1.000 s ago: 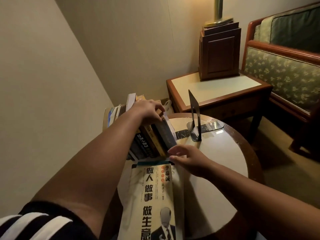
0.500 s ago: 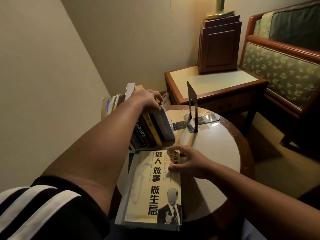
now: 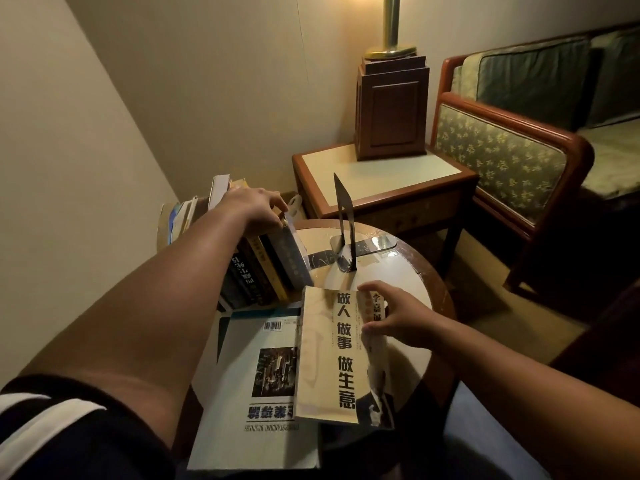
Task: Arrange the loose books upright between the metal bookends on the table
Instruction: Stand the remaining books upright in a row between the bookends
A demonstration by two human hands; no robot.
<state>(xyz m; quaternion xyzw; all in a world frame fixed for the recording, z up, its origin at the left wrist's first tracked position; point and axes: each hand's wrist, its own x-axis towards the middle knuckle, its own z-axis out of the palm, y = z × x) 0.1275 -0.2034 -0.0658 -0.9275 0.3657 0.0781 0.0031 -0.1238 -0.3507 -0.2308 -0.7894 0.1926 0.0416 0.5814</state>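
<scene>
A row of upright books (image 3: 266, 268) leans at the left of the round table (image 3: 405, 292). My left hand (image 3: 252, 209) grips the tops of these books and steadies them. My right hand (image 3: 394, 317) pinches the right edge of a cream paperback with large black characters (image 3: 329, 355) and has its right side lifted off the table. Under it lies a flat white and teal book (image 3: 256, 393). A black metal bookend (image 3: 344, 223) stands upright at the table's far side, to the right of the row. A second bookend is not visible.
A wooden side table (image 3: 384, 174) with a lamp base (image 3: 391, 105) stands behind the round table. An upholstered armchair (image 3: 512, 161) is at the right. The wall runs close along the left. More books (image 3: 180, 216) stand behind the row.
My right hand has taken the cream paperback by its edge and shifted it right, uncovering the white and teal book beneath. My left hand stays on the upright row.
</scene>
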